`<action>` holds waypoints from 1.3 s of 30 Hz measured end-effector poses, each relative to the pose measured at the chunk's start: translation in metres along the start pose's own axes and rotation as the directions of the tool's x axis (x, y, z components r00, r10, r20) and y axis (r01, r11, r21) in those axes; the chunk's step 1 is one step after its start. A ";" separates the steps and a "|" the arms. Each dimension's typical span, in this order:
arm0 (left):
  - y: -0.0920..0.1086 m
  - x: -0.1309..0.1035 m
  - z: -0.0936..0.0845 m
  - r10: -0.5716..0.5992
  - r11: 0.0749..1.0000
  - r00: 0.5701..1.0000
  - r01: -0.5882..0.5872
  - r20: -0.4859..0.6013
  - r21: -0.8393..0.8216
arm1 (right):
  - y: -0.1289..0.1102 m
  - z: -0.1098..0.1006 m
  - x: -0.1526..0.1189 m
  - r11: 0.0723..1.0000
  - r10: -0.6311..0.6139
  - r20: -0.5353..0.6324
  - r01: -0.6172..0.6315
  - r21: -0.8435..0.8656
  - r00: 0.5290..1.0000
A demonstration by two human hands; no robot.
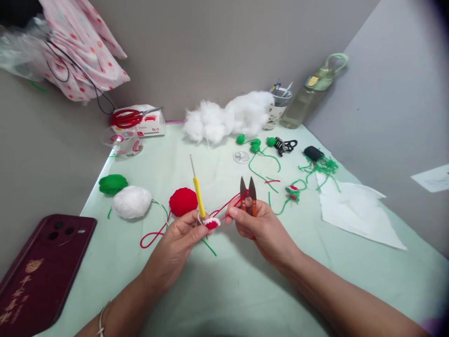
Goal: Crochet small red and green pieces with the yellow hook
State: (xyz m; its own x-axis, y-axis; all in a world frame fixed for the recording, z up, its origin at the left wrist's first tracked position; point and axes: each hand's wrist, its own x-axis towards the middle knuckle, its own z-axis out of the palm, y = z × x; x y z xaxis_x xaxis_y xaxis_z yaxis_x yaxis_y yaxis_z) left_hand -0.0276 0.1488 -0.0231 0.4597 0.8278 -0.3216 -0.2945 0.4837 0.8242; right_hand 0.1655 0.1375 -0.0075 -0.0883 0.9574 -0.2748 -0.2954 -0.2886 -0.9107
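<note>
My left hand [182,236] pinches a small red and white crochet piece [212,223] at the centre. A yellow crochet hook [198,195] stands upright at that piece, its metal tip upward. My right hand [257,223] is closed around orange-handled thread snips [248,199], whose dark blades point up and stand apart. Its thumb and forefinger pinch the red yarn [235,199], which runs from the crochet piece and loops up by the blades. Behind my left hand lies a red yarn ball [183,201].
White [132,202] and green [112,184] yarn balls and a dark red phone [45,271] lie left. Behind are red scissors [128,118], white stuffing [228,117], a pen cup [276,110] and a bottle [308,96]. Green crochet pieces [255,146] and white tissue [354,210] lie right.
</note>
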 end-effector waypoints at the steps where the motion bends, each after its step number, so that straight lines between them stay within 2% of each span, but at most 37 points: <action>1: 0.000 0.000 -0.002 0.026 0.999 1.000 -0.026 -0.003 0.019 | -0.001 -0.001 0.000 1.000 -0.006 -0.016 0.005 -0.008 1.000; 4: -0.001 -0.001 -0.011 0.166 0.975 0.985 -0.158 -0.037 0.158 | -0.005 -0.007 0.001 0.998 0.000 0.013 0.000 -0.064 1.000; 6: 0.001 -0.002 -0.018 0.332 0.892 0.942 -0.296 -0.050 0.341 | -0.008 -0.011 0.002 0.989 0.025 0.122 -0.007 -0.148 0.992; 8: 0.003 -0.003 -0.022 0.523 0.732 0.852 -0.428 -0.034 0.531 | -0.010 -0.013 0.002 0.980 0.095 0.275 -0.041 -0.197 0.957; 11: 0.006 -0.002 -0.025 0.714 0.420 0.687 -0.575 0.136 0.702 | -0.008 -0.011 0.001 0.978 0.197 0.399 -0.151 -0.145 0.896; 13: 0.004 -0.001 -0.025 0.741 0.222 0.599 -0.645 0.302 0.732 | -0.004 -0.006 0.000 0.977 0.211 0.367 -0.186 -0.101 0.906; 15: 0.002 0.000 -0.024 0.740 0.070 0.525 -0.682 0.420 0.728 | -0.001 -0.002 -0.001 0.980 0.200 0.300 -0.183 -0.084 0.933; 17: -0.001 -0.001 -0.023 0.745 -0.025 0.466 -0.697 0.478 0.717 | 0.001 0.000 -0.002 0.982 0.187 0.255 -0.174 -0.073 0.949; 20: -0.002 -0.003 -0.021 0.752 -0.105 0.405 -0.706 0.520 0.701 | 0.000 0.001 -0.004 0.984 0.175 0.253 -0.165 -0.062 0.952; 27: 0.001 -0.007 -0.019 0.750 -0.198 0.349 -0.692 0.561 0.695 | -0.003 0.000 -0.006 0.987 0.161 0.298 -0.147 -0.068 0.941; 30: 0.000 -0.006 -0.018 0.741 -0.209 0.352 -0.689 0.572 0.694 | -0.004 0.001 -0.007 0.985 0.159 0.276 -0.133 -0.113 0.948; 34: -0.002 -0.006 -0.017 0.766 -0.173 0.352 -0.693 0.538 0.700 | -0.003 0.003 -0.008 0.981 0.162 0.280 -0.123 -0.152 0.946; 36: -0.004 -0.006 -0.017 0.770 -0.150 0.363 -0.695 0.524 0.703 | -0.003 0.004 -0.008 0.980 0.162 0.283 -0.122 -0.155 0.945; 39: -0.004 -0.006 -0.020 0.771 -0.064 0.427 -0.687 0.472 0.724 | -0.010 -0.002 -0.007 0.976 0.173 0.340 -0.114 -0.185 0.924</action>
State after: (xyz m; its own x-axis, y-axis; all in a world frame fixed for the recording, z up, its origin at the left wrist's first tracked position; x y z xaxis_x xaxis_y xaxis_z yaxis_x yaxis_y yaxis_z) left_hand -0.0459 0.1472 -0.0335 0.3645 0.5921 0.7187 0.3100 -0.8049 0.5060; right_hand 0.1707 0.1338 0.0029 -0.4561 0.8354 -0.3067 -0.1018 -0.3913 -0.9146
